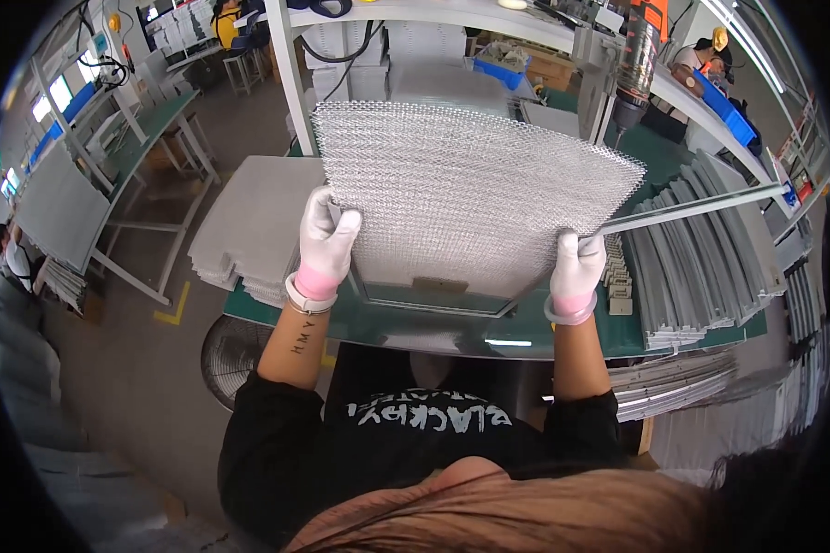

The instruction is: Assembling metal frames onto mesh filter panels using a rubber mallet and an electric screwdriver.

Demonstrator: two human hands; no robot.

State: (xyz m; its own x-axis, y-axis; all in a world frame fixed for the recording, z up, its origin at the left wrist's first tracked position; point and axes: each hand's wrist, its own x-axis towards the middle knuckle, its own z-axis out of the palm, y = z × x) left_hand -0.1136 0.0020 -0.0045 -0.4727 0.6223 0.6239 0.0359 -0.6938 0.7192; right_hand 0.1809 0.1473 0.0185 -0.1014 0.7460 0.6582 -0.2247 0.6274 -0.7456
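Observation:
A silvery metal mesh sheet [470,175] is held up in front of me, spanning both hands. My left hand [327,238], in a white glove with a pink cuff, grips its left edge with the thumb on the near face. On the opposite side my right hand [577,269], gloved the same way, pinches the lower right corner. Below and behind the mesh, a flat frame with a dark edge [433,308] rests on the green worktop [378,334]. Part of that frame is hidden by the mesh.
Grey flat panels [258,207] are stacked on the left. Several ribbed grey panels [701,249] lie on the right, beside small beige blocks [621,290]. An orange power screwdriver [638,64] hangs at the upper right. A round fan [231,359] stands on the floor.

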